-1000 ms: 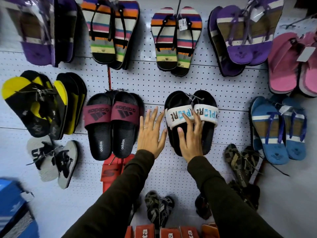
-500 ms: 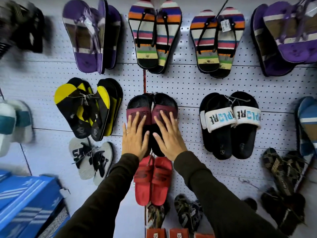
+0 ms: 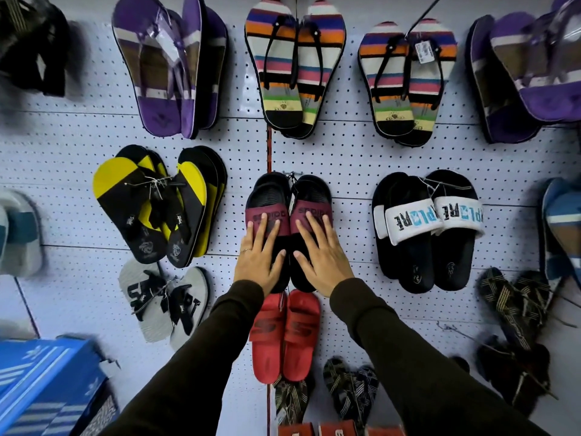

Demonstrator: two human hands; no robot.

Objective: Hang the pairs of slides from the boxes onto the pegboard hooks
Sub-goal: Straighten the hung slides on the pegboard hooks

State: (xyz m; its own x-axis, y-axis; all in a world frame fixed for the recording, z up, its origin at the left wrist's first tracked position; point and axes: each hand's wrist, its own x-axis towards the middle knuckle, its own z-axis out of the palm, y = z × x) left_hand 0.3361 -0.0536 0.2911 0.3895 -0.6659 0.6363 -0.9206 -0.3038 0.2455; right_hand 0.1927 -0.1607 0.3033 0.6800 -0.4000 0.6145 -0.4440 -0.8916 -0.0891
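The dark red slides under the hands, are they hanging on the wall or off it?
Hanging. The dark red slides sit flat against the pegboard, toes up under a hook, with the left hand and right hand pressed on them.

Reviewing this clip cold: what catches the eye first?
Both hands, left hand and right hand, lie flat on the maroon-strapped black slides at the pegboard centre. To their right hang black slides with white lettered straps; to their left, yellow-and-black flip-flops.
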